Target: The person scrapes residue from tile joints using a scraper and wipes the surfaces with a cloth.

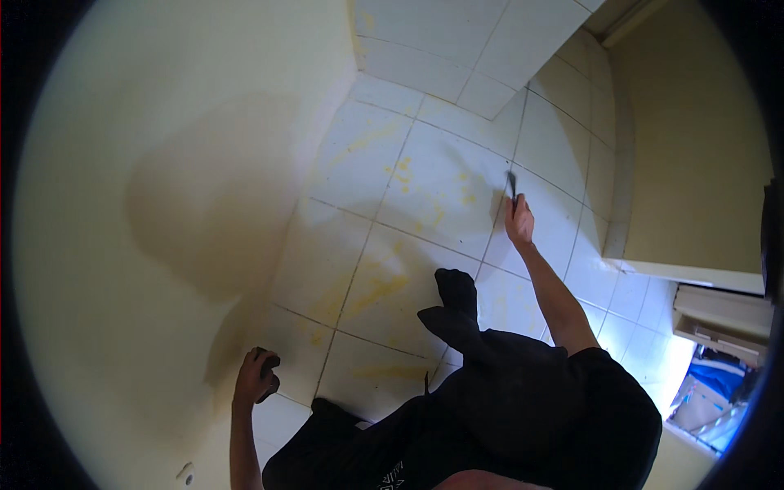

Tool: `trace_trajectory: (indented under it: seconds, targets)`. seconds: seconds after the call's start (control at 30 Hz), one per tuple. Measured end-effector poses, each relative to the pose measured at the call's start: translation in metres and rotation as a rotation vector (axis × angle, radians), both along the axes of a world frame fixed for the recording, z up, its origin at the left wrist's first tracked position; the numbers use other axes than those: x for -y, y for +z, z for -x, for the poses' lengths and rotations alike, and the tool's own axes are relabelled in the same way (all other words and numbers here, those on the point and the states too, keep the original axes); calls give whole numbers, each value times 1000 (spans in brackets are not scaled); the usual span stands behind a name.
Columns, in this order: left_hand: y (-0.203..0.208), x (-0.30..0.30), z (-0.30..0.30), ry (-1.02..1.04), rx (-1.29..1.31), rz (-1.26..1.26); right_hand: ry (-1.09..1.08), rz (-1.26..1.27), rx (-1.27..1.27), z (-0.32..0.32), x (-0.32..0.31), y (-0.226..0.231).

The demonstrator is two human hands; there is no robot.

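Note:
My right hand (520, 222) is closed around a slim dark tool (512, 181), which points away from me above the white tiled floor (441, 147). The tool's far end is blurred, so its exact kind is unclear. Low on the left, close to the cream wall, my left hand (248, 377) curls around a small dark rounded object (269, 380); I cannot make out what it is. Yellow smears and spots (380, 290) mark the tiles between my hands.
The cream wall (180, 122) rises along the left. A white tiled block (441, 49) juts in at the far end. On the right stand a beige panel (694, 147) and an opening with a blue item (714, 378). My dark-clothed legs (514, 392) fill the near floor.

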State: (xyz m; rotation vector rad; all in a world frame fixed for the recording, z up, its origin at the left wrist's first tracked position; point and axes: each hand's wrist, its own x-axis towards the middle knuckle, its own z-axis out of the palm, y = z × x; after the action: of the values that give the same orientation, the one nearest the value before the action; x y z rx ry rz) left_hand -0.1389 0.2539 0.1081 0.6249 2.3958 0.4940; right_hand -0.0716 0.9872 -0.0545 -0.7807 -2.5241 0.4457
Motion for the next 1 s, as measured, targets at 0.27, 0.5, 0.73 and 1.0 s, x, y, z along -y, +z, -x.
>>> trace_trajectory:
  seconds: [0.27,0.5,0.73,1.0]
  targets:
    - [37,-63,79,27,411,282,180,-88,107,7,7,-27]
    - [30,-77,84,73,610,500,162,-31,10,5,7,-21]
    - [18,-84,74,148,743,718,172,-4,91,4,2,-17]
    - [38,-124,58,418,634,503,267,71,97,-3,-3,-37]
